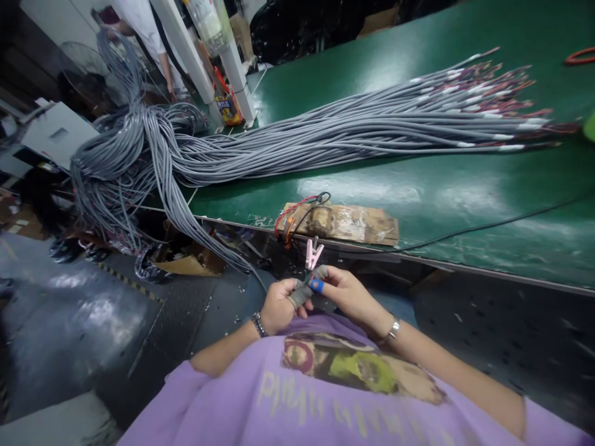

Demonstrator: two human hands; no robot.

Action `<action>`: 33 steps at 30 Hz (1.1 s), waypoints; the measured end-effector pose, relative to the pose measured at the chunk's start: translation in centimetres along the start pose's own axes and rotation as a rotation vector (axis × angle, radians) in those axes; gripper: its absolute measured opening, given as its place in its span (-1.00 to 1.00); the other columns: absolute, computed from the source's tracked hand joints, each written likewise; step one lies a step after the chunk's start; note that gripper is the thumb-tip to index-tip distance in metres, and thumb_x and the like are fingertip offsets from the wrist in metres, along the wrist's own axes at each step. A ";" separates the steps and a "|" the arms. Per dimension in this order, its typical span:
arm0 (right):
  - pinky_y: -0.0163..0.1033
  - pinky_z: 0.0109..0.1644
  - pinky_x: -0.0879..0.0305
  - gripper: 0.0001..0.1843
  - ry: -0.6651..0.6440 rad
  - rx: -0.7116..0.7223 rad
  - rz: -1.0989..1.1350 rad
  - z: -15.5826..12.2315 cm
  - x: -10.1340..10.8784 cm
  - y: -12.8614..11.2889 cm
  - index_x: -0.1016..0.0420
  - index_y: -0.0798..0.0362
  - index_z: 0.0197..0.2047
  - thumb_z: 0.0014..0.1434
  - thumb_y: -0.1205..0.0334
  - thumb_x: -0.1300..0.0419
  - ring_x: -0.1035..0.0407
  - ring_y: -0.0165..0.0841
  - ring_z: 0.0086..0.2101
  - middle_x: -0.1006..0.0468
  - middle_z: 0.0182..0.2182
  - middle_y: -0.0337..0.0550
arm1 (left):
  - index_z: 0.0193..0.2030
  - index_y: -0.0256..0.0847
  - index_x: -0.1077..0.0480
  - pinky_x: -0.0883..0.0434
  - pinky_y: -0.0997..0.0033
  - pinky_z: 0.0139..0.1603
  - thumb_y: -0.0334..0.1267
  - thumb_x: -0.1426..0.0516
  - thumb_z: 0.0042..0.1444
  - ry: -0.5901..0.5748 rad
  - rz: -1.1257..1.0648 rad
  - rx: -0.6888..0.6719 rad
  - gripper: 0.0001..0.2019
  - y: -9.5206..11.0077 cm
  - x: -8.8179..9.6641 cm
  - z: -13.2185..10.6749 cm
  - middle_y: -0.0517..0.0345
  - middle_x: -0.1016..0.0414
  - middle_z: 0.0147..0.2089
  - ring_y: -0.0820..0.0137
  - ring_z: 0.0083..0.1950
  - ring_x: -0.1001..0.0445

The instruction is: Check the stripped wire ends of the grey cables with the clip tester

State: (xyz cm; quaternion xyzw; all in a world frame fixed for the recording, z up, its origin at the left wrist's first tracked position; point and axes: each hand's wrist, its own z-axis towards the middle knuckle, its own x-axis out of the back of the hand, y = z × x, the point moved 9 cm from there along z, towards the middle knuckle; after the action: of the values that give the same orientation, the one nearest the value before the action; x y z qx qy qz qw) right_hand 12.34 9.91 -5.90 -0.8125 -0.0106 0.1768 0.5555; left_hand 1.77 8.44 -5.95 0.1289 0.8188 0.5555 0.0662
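Note:
My left hand [280, 305], closed, has a grey cable [258, 277] running into it from the bundle on the left. Wrappings cover some of its fingers. Against it, my right hand [353, 296] pinches thin wires at the cable's end, which the fingers mostly hide. Blue tape and grey wrapping show on the right fingers. Just beyond the fingertips a pink clothespin [314, 253] stands at the bench edge. It is beside a worn wooden board [357, 224] with red and black leads [297, 210] at its left end.
A thick bundle of grey cables [288, 139] stretches across the green bench [465, 214], stripped ends to the right, and hangs over the left edge. A black cord [474, 230] crosses the bench. A white post [237, 80] rises behind. Another person [149, 37] stands at back left.

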 end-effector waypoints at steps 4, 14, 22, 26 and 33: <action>-0.28 -0.46 -0.15 -0.52 0.037 -0.014 0.064 -0.2 -0.4 0.7 -0.32 0.02 -0.49 -0.21 -0.18 -0.36 -0.19 -0.46 -0.59 -0.36 -0.64 -0.34 | -0.54 -0.25 -0.35 -0.27 0.55 -0.65 0.25 -0.24 -0.20 0.026 -0.035 0.030 -0.48 -0.4 0.1 0.0 0.17 -0.42 -0.61 0.50 -0.64 -0.38; -0.31 -0.48 -0.04 -0.50 0.082 -0.032 0.078 -0.3 -0.3 0.8 -0.34 0.05 -0.52 -0.27 -0.18 -0.39 -0.12 -0.50 -0.60 -0.34 -0.66 -0.36 | -0.58 -0.25 -0.36 -0.32 0.53 -0.62 0.27 -0.26 -0.25 0.039 -0.065 0.028 -0.47 0.3 0.2 -0.3 0.15 -0.43 -0.64 0.48 -0.64 -0.40; -0.31 -0.48 0.01 -0.43 0.148 -0.030 0.087 -0.4 0.3 0.9 -0.34 0.06 -0.56 -0.38 -0.23 -0.42 -0.06 -0.52 -0.59 -0.31 -0.67 -0.38 | -0.56 -0.25 -0.37 -0.25 0.56 -0.67 0.28 -0.26 -0.24 0.112 -0.126 0.004 -0.46 0.0 0.7 -0.2 0.11 -0.48 -0.60 0.46 -0.64 -0.42; -0.32 -0.49 0.03 -0.44 0.143 -0.018 0.081 -0.6 0.3 0.7 -0.32 0.05 -0.58 -0.38 -0.22 -0.43 -0.05 -0.52 -0.59 -0.29 -0.68 -0.39 | -0.51 -0.26 -0.39 -0.24 0.55 -0.68 0.26 -0.26 -0.23 0.126 -0.154 -0.014 -0.47 -0.1 0.8 -0.1 0.10 -0.50 -0.58 0.44 -0.63 -0.44; -0.31 -0.48 0.02 -0.43 0.114 -0.035 0.120 -0.6 0.0 0.6 -0.30 0.04 -0.58 -0.41 -0.20 -0.44 -0.03 -0.52 -0.60 -0.26 -0.69 -0.40 | -0.49 -0.26 -0.40 -0.22 0.55 -0.69 0.26 -0.26 -0.25 0.160 -0.181 -0.021 -0.46 -0.1 1.0 -0.2 0.10 -0.50 -0.58 0.42 -0.63 -0.45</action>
State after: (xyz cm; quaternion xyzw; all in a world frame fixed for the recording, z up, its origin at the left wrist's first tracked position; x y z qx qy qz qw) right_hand 12.39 9.13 -6.25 -0.8298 0.0669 0.1631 0.5294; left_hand 0.75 8.55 -5.93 0.0092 0.8238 0.5644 0.0520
